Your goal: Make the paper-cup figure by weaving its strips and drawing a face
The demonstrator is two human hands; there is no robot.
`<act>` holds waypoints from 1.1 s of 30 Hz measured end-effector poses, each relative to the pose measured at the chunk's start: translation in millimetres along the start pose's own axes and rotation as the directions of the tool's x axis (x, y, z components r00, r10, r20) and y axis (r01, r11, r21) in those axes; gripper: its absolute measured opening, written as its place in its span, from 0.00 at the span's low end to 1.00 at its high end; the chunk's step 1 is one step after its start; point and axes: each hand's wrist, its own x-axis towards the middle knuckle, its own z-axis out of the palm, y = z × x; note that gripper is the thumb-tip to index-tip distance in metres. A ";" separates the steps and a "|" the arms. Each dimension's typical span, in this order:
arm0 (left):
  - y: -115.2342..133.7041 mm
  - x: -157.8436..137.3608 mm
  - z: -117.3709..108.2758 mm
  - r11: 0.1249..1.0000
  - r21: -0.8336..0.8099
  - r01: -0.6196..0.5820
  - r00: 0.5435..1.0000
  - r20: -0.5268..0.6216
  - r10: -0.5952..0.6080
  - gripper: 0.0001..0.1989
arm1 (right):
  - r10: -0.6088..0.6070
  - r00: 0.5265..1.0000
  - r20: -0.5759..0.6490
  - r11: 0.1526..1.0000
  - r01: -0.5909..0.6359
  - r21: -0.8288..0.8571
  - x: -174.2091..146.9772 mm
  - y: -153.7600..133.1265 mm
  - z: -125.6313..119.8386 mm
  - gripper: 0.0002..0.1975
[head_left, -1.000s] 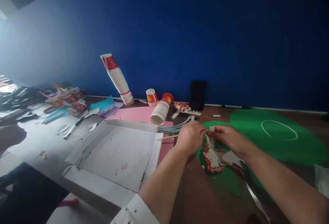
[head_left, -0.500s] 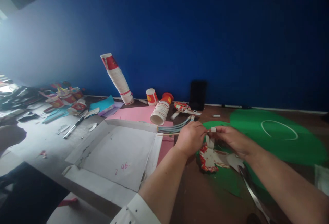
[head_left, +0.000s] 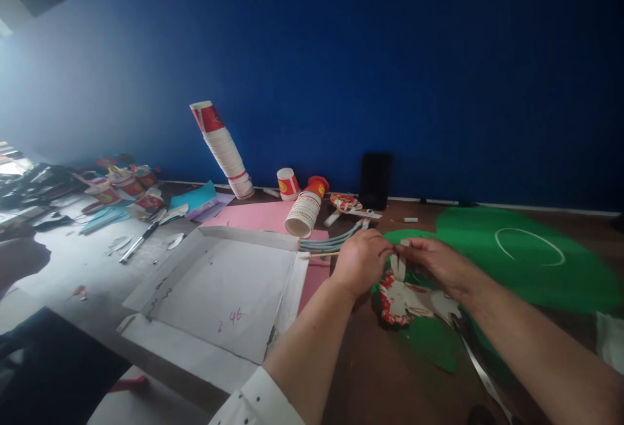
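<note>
My left hand [head_left: 363, 262] is closed around a thin wooden stick [head_left: 319, 255], whose free end juts out to the left. Close beside it, my right hand [head_left: 439, 266] pinches a small white piece [head_left: 404, 246], paper or tape, at the stick's other end. The fingers partly cover where the two meet. Just below the hands lies a flattened, cut paper cup [head_left: 397, 298] with a frilled red edge. A silver tool [head_left: 482, 366], maybe scissors, rests under my right forearm, its near end blurred.
A white box lid [head_left: 214, 295] lies at left on pink paper [head_left: 263, 216]. Stacked paper cups [head_left: 227, 152] lean on the blue partition [head_left: 312, 74]. A black phone-like slab [head_left: 375, 180] stands behind. Green paper [head_left: 487, 236] spreads right. At far left is another person's arm [head_left: 22, 259].
My right fingers have shifted slightly left and rolled over the small white piece, so less of it shows. The left hand has hardly moved.
</note>
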 end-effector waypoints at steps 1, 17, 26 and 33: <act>-0.1 -0.1 0.0 1.000 -0.002 0.006 1.000 0.000 -0.006 0.09 | -0.007 1.000 0.000 1.000 0.007 -0.007 0.4 0.6 -0.4 0.23; 0.1 1.5 -2.3 0.995 0.026 0.097 0.991 0.086 -0.099 0.10 | -0.120 0.992 -0.027 0.978 0.113 -0.172 2.6 -0.4 -3.8 0.23; -2.0 1.5 -1.1 0.997 0.028 0.069 0.997 0.034 -0.070 0.09 | -0.101 0.995 -0.001 0.979 0.099 -0.179 -1.7 -7.3 -0.9 0.24; -3.4 2.2 -1.5 0.997 0.000 0.077 0.995 0.057 -0.077 0.10 | -0.064 0.990 0.124 0.983 0.084 -0.163 -3.3 -11.5 3.8 0.24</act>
